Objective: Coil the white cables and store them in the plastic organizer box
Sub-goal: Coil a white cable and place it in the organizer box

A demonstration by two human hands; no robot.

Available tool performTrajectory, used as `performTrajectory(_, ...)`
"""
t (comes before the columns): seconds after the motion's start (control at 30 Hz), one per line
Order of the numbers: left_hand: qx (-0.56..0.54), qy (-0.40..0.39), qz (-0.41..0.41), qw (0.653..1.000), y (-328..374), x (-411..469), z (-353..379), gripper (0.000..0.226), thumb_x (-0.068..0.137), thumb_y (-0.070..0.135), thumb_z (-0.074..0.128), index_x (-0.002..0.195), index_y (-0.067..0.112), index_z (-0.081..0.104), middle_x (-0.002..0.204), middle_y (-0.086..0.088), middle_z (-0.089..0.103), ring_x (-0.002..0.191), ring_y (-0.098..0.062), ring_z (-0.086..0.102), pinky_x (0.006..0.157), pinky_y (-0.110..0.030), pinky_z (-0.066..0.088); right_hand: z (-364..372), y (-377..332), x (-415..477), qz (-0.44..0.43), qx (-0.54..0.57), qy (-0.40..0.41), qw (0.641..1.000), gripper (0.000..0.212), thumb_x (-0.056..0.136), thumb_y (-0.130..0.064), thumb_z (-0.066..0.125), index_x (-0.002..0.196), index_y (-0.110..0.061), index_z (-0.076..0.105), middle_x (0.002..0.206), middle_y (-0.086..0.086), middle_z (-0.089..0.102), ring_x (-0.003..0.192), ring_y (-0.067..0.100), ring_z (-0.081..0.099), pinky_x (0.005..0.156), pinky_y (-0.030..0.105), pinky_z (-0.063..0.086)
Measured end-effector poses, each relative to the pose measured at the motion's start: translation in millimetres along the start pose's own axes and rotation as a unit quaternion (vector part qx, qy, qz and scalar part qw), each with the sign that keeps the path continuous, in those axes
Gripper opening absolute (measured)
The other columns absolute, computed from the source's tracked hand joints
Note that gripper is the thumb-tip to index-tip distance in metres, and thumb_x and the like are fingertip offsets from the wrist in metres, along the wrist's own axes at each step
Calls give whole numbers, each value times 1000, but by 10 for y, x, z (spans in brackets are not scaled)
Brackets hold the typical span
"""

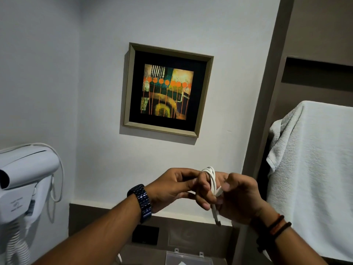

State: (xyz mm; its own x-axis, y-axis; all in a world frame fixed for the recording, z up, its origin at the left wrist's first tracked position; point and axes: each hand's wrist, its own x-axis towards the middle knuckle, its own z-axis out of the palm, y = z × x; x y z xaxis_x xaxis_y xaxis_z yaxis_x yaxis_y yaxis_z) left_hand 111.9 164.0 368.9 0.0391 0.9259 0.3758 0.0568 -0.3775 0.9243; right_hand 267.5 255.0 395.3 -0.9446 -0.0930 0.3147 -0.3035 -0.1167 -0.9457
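Note:
A white cable (211, 178) is wound in several loops around the fingers of my left hand (177, 188), which wears a dark watch at the wrist. My right hand (238, 197) pinches the cable's loose end beside the loops; the plug end (216, 217) hangs down between both hands. Both hands are raised in front of the wall. The clear plastic organizer box (188, 258) shows only its top edge at the bottom of the view, below the hands.
A framed painting (168, 89) hangs on the white wall ahead. A wall-mounted hair dryer (23, 180) with a coiled cord is at the left. A white towel (313, 178) hangs at the right. A dark wall plate (145, 235) sits below my hands.

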Motion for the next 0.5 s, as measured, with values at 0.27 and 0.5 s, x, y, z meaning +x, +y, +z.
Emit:
performTrajectory(0.27, -26, -2, -1, 1000, -64, 29, 9, 28, 82, 24, 61, 100, 2, 64, 84, 1, 74, 81, -18, 71, 66, -23, 57, -47, 85, -34, 4, -18, 3, 1000, 31, 57, -8, 45, 86, -1, 53, 63, 8, 53, 71, 29, 50, 74, 37, 41)
performTrajectory(0.5, 69, 54, -8, 996, -146, 76, -3, 14, 91, 7, 52, 97, 6, 65, 82, -1, 71, 75, -17, 69, 64, -23, 56, -136, 159, -74, 30, -22, 48, 998, 23, 67, 0, 50, 90, 1, 55, 63, 9, 50, 74, 30, 49, 75, 34, 47)
